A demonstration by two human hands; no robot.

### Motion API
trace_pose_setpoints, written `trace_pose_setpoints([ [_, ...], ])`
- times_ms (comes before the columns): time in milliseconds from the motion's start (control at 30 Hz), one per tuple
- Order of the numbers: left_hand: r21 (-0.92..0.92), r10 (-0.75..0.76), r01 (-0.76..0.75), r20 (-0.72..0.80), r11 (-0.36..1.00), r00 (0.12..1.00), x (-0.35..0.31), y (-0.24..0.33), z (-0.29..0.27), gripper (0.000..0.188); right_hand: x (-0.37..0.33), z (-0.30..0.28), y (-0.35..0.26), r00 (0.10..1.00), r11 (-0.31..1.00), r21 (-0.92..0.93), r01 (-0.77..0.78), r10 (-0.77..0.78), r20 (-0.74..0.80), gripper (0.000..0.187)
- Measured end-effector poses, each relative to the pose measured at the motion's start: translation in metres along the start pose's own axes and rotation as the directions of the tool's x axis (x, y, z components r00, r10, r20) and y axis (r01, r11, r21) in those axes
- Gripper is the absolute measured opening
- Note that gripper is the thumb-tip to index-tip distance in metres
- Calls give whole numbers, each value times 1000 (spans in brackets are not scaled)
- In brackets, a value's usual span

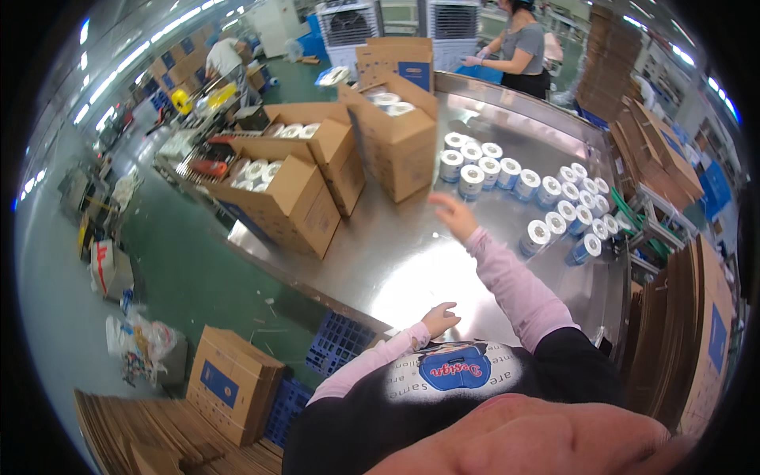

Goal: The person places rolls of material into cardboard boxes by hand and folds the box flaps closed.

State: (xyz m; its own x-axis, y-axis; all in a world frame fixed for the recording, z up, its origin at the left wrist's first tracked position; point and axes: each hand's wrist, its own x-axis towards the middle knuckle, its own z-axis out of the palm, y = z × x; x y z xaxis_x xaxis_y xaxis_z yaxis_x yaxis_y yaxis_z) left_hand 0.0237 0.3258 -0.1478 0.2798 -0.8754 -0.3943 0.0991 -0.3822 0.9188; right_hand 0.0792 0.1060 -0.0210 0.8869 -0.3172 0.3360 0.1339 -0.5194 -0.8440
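My right hand (454,218) reaches out over the metal table (372,261), fingers stretched and nothing in them. Its fingertips are close to the lower corner of a tall open cardboard box (400,150) holding white-topped cans; I cannot tell whether they touch it. Low in front of my body, my left hand (441,319) hangs empty near the table's front edge, fingers loosely apart. Several blue-and-white cylindrical cans (507,173) stand in a loose group to the right of my right hand. One can (584,249) leans or lies tilted at that group's near side.
Two open boxes of cans, one nearer (289,206) and one behind (336,150), stand at the left. Flattened cartons (681,332) are stacked at the right and lower left. Another person (518,47) stands at the far edge beside a blue bag. Blue pallets (340,342) lie on the floor.
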Motion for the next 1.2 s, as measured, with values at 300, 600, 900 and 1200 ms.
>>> trace_pose_setpoints([
  [300, 454, -53, 63, -35, 889, 998, -4, -54, -12, 52, -213, -181, 33, 889, 632, -626, -457, 307, -339, 45],
  [600, 567, -145, 58, 109, 822, 983, 8, -56, 8, 52, -424, -436, -194, 232, -389, -175, -905, -106, -967, 66],
  [900, 409, 60, -158, 241, 899, 969, 64, -13, 84, 44, -529, -457, -205, -22, -591, -29, -806, 79, -997, 80],
  [1200, 445, -16, -112, 274, 889, 962, 54, -1, 96, 44, -485, -412, -203, 466, -543, -435, -718, 90, -880, 10],
])
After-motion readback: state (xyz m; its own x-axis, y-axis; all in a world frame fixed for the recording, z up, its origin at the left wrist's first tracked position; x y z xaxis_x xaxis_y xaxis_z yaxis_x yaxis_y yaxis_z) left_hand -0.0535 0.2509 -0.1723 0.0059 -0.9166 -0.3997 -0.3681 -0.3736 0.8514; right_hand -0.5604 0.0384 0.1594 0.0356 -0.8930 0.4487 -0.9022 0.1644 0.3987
